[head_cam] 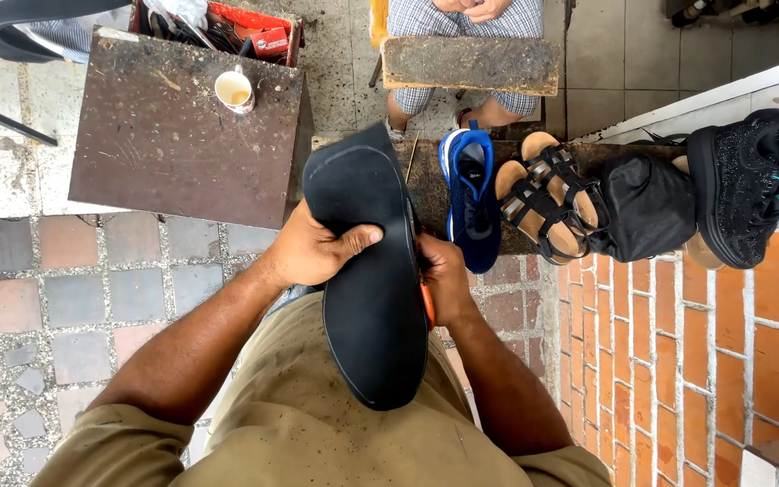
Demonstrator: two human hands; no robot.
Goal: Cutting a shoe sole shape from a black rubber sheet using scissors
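A long black shoe sole (367, 298) stands on end against my lap, flat side facing me. My left hand (313, 248) grips its left edge, thumb pressed across the face. My right hand (444, 280) is closed at the sole's right edge around a tool with an orange handle (427, 305); most of the tool is hidden behind the sole and my fingers.
A blue sports shoe (471, 194), brown strapped sandals (543, 198), a black bag (646, 207) and a black glitter shoe (750, 180) line a ledge ahead. A dark metal table (173, 135) holds a cup (234, 90). Another person sits beyond a wooden bench (471, 63). Brick paving lies right.
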